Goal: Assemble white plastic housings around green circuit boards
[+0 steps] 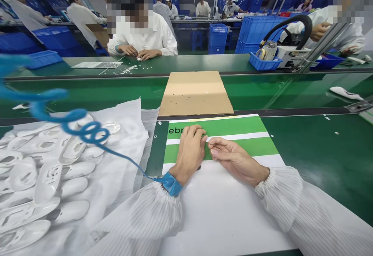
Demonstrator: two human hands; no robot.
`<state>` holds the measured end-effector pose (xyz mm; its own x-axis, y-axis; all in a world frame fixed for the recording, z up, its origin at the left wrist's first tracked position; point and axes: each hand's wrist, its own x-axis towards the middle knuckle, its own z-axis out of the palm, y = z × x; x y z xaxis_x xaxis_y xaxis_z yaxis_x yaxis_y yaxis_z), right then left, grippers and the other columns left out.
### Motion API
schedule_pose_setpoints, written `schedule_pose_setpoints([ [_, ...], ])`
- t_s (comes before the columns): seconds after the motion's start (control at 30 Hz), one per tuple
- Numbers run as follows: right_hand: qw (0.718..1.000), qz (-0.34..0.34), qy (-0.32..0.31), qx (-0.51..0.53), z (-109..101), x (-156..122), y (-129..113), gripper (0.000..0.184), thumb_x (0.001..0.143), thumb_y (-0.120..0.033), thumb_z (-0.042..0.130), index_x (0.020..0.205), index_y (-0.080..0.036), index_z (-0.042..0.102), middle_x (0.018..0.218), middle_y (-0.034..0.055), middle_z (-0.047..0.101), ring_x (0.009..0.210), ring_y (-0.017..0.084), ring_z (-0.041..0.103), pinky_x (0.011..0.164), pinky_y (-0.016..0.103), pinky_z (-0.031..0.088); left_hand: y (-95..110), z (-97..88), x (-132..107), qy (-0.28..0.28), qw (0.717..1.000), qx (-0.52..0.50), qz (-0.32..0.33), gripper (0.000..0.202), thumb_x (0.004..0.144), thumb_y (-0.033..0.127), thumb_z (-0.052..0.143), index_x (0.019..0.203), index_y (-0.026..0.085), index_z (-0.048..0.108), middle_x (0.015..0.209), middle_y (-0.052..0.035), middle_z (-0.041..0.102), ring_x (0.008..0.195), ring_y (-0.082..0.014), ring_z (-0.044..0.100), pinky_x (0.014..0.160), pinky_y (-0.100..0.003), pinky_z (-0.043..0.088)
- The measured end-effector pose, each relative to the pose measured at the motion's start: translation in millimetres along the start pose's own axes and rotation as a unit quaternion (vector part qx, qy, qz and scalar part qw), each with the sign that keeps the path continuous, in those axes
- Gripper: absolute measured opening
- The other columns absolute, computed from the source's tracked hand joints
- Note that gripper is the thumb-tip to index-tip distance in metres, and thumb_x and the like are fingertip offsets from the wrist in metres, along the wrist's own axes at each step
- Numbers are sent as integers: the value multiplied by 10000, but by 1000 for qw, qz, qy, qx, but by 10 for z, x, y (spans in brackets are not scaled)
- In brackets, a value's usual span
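My left hand [190, 149] rests palm down on a white sheet with green bands [241, 126], its fingers bent and close together. Beside it, my right hand [236, 159] is turned on its side, thumb and fingertips pinched together. The fingertips of both hands nearly meet over the sheet; anything between them is hidden or too small to name. A small dark piece [199, 168] shows by my left wrist. Around that wrist goes a blue strap [172, 184] with a coiled blue cord [87, 129] running up to the left.
Several white plastic shells [48, 182] lie on white foam wrap [116, 162] at left. Beyond the sheet, brown cardboard [196, 93] with small dark specks spans the green channel. Across it a co-worker [142, 34] handles small white pieces. A blue bin [265, 61] stands at back right.
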<state>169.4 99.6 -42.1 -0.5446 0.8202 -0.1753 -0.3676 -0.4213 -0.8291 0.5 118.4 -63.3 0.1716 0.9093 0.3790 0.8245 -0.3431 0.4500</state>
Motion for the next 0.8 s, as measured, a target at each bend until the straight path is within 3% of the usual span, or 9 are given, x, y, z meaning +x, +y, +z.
schedule_pose_setpoints([
  [0.8, 1000, -1, 5, -10, -18, 0, 34, 206, 811, -229, 757, 1006, -262, 702, 1037, 1, 547, 866, 95, 481, 830, 247, 406, -12, 20, -13, 10, 1000, 4, 5, 127, 948, 153, 514, 1011, 174, 622, 1161, -76, 620, 1057, -251, 514, 928, -421, 471],
])
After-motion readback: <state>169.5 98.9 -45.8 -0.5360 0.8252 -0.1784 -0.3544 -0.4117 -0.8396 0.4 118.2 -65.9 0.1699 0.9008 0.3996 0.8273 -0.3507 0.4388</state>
